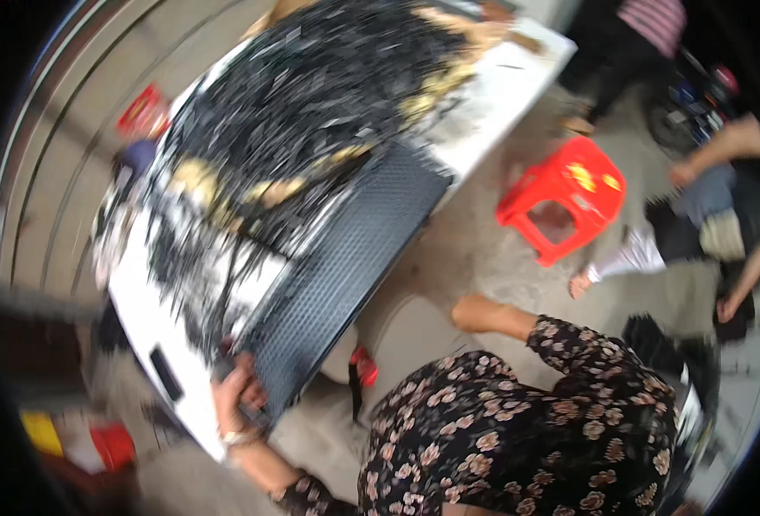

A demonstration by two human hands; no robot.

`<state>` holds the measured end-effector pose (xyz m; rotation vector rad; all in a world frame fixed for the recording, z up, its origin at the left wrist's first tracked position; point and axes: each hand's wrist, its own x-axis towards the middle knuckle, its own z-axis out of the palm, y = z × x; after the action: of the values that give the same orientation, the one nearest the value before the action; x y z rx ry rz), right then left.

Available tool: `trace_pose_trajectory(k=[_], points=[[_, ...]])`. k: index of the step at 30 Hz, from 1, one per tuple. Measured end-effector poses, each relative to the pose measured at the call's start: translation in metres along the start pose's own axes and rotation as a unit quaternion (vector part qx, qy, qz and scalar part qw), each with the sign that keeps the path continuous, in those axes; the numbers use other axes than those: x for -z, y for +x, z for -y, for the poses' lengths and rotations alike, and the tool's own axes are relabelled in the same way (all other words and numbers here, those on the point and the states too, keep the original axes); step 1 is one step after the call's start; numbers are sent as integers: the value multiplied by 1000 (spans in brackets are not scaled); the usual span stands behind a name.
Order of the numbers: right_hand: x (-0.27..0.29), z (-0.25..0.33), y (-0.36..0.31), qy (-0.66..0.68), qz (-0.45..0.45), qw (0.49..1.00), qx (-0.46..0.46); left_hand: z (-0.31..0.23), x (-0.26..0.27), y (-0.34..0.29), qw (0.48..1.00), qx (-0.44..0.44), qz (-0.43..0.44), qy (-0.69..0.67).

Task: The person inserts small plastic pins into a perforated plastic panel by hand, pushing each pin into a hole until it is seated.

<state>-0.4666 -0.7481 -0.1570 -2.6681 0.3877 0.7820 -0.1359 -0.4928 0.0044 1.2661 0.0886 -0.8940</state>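
The person's left hand (241, 397) grips the near end of a long black tray (346, 275) with a studded, grid-like surface, fingers curled over its edge at the near corner of a white table (152, 331). The tray runs away from that hand along the table's right edge, tilted against a large heap of thin black strips (311, 95) that covers most of the tabletop; pale yellowish clumps (272, 191) show through the heap in several places. The right hand (466, 311) hangs off the table, well apart from the tray, above the concrete floor; blur hides whether it is open or closed. There is one tray and one table. One red plastic stool (565, 196) stands on the floor beyond the table's right edge. Other people sit or stand at the far right.
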Motion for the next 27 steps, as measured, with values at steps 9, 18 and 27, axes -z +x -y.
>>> trace_pose_trajectory(k=[9,18,27], points=[[146,105,54,643,-107,752,93,83,-48,-17,949,147,216,-178],[152,136,83,738,-24,669,88,106,-48,-19,947,166,235,-139],[171,129,91,655,-174,729,97,113,-37,-17,950,156,203,-177]])
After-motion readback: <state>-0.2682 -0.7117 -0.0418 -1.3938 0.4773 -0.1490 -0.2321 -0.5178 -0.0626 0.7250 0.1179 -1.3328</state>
